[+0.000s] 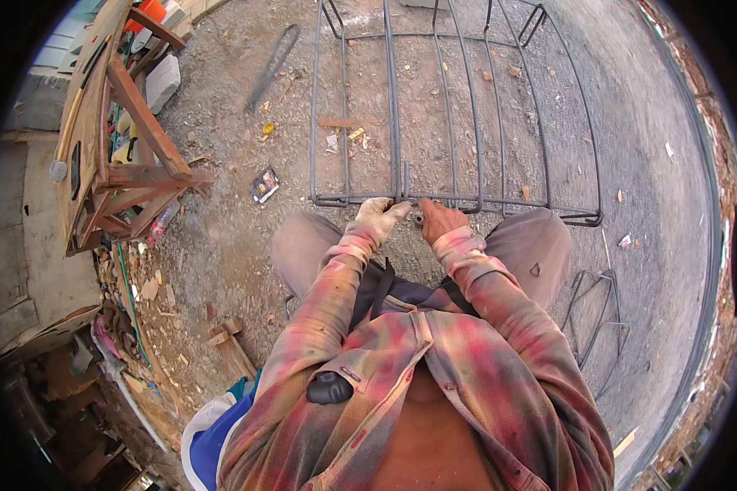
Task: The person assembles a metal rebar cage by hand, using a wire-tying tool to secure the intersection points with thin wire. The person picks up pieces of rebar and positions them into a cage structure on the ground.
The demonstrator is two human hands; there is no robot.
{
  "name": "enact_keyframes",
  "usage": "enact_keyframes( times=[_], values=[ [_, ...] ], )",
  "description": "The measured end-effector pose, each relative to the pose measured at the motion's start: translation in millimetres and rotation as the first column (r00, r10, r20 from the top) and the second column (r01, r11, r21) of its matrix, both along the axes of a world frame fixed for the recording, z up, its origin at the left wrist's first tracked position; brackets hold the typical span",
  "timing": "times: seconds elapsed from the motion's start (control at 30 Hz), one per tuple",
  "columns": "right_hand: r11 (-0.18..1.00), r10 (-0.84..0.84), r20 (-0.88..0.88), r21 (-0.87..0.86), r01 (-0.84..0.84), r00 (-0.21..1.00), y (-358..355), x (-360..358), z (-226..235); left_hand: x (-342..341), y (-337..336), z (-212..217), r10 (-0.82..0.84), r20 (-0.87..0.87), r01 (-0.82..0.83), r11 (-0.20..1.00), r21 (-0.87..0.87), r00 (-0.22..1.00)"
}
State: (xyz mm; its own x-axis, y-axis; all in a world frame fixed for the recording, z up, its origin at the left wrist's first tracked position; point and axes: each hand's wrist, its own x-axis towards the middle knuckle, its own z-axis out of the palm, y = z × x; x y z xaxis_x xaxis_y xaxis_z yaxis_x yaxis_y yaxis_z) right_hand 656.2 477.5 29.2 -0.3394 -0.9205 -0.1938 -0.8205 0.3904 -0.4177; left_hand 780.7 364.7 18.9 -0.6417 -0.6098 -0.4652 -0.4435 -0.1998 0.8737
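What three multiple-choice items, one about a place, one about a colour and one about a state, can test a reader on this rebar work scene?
1. Where does the wooden trestle table stand?
A. to the person's left
B. to the person's right
C. on top of the rebar cage

2. What colour is the glove on the left hand?
A. bright blue
B. black
C. dirty whitish

3. How does the right hand appear?
A. gloved and raised high
B. bare, at the cage's near bar
C. resting on the knee

Answers:
1. A, the wooden trestle table fills the picture's left side.
2. C, the left hand wears a pale, soiled glove.
3. B, the right hand shows bare fingers at the near bar of the rebar cage, beside the left hand.
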Motion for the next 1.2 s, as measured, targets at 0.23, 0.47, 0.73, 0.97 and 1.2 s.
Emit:
enact_keyframes(
  times=[0.23,0.47,0.73,0.97,1.2],
  values=[
    [0.894,-0.331,0.124,-0.277,0.354,0.935,-4,26,-48,-4,16,-4,0.096,0.004,-0.094,0.980,-0.173,0.995],
    [0.910,-0.194,-0.190,-0.402,0.104,0.962,9,-6,-6,-10,25,7,0.149,0.121,-0.083,0.898,-0.433,0.981],
    [0.980,0.113,-0.219,0.184,-0.073,0.969,-53,-26,15,-4,22,21,0.125,0.164,-0.064,0.940,-0.335,0.978],
    [0.888,0.321,0.194,0.277,-0.366,0.927,-78,-54,8,10,20,58,0.090,0.289,0.004,0.951,-0.308,0.953],
    [0.843,0.450,0.319,0.155,-0.515,0.834,-87,-76,31,-6,10,60,0.023,0.463,0.163,0.919,-0.358,0.886]
  ],
)
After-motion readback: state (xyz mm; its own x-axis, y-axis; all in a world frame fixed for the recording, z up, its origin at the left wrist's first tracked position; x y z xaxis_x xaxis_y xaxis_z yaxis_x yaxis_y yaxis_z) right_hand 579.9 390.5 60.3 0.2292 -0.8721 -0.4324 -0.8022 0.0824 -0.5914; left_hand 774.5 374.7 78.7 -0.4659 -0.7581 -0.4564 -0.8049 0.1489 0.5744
